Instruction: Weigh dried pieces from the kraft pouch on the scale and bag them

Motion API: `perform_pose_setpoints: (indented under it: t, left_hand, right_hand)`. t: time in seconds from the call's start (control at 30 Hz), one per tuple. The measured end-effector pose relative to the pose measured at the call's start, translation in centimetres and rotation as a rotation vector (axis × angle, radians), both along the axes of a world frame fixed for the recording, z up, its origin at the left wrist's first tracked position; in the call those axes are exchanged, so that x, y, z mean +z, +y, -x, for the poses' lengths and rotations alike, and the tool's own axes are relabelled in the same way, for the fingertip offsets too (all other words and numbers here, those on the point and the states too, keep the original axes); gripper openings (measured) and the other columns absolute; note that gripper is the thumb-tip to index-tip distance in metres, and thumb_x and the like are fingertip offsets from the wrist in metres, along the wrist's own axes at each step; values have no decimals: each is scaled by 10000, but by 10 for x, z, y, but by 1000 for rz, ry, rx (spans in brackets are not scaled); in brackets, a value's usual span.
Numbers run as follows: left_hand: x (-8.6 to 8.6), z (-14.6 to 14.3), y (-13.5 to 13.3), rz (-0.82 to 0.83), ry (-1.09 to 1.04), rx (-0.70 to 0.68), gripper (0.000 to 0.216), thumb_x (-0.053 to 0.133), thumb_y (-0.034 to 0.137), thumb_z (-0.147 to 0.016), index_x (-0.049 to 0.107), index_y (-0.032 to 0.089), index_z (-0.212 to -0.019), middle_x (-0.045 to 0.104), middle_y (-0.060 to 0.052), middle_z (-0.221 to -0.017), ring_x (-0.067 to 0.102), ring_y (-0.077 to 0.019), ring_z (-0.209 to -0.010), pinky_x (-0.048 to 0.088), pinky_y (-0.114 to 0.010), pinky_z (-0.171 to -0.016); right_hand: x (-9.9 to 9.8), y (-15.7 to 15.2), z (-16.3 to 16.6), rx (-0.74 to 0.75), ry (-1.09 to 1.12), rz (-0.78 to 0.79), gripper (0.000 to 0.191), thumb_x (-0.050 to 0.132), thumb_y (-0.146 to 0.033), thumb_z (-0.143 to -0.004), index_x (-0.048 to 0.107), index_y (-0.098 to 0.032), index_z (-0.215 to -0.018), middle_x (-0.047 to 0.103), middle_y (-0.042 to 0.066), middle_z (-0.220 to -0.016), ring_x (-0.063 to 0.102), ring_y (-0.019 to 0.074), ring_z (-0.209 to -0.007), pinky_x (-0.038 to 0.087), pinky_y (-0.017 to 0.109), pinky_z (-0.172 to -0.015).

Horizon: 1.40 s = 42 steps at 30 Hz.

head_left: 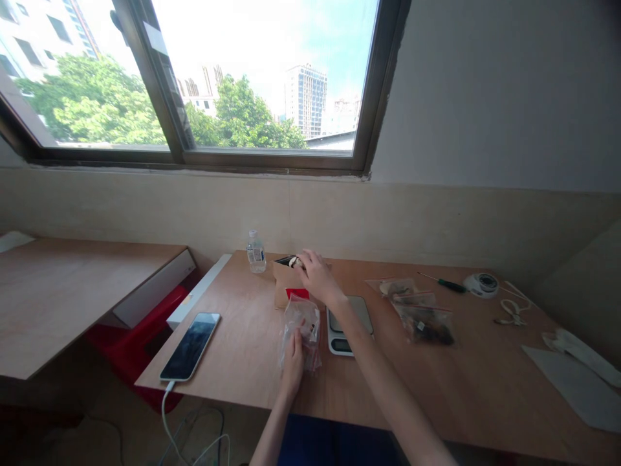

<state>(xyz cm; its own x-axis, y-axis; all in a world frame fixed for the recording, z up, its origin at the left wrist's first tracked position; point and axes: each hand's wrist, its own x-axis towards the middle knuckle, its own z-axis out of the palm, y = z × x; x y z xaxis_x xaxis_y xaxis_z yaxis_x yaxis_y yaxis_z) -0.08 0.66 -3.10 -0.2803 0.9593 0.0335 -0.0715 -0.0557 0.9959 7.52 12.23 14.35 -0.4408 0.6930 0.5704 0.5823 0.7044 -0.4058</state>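
Two hands forward | your left hand [294, 362] lies on the clear bag [303, 310], long axis pointing away from you; can't tell its grip | just beyond, your right hand [316, 277], nearer the brown box [281, 288], curls fingers by a pale item [294, 261] at its mouth; pinch unclear.

From here I make out smooth, faintly sheened wood on the tabletop [237, 356], glossy glass-like phone screen [191, 346] by its near left corner, crinkled shiny plastic bag [292, 315] towards the near edge, matt papery brown packaging [282, 283] towards the far edge.
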Motion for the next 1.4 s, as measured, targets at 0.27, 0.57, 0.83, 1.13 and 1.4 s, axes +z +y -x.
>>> perform_pose_setpoints:
  t: [0.27,0.57,0.83,1.13,1.4]
  left_hand:
    - [5,-1,-1,11,-16,-7,515,338,499,-888,497,189,-1267,534,-82,-1299,441,-211,-1242,327,-384,-1049]
    - [-1,2,-4,-6,-65,-37,463,395,420,-865,495,201,-1260,563,-69,-1252,511,-216,-1156,384,-369,-991]
    - [-9,1,-4,-62,-169,-92,600,615,337,-748,404,226,-1299,542,-91,-1270,512,-233,-1164,406,-367,-977]
    - [-4,1,0,-73,-166,-92,372,637,372,-737,603,170,-1047,670,-93,-1032,613,-232,-978,475,-337,-843]
    - [9,1,-5,-89,-94,-25,301,606,410,-753,635,155,-912,686,-75,-916,635,-208,-883,477,-322,-814]
  right_hand:
    - [-6,-3,1,126,66,-17,298,354,-237,-929,559,-152,-1128,535,127,-1169,456,212,-1124,356,393,-984]
    - [1,-40,-17,208,316,131,288,370,-175,-883,603,-202,-1050,611,58,-1005,545,178,-980,420,338,-892]
    - [-56,-55,-46,266,-82,487,278,404,-86,-810,664,-158,-874,670,72,-928,599,172,-851,434,269,-783]
    - [-87,-51,-60,277,-258,546,127,490,-139,-773,616,-150,-778,646,57,-793,534,151,-671,398,235,-622]
    - [-98,-60,-65,281,-72,795,122,635,-268,-721,625,-158,-775,622,8,-708,529,138,-631,404,229,-582]
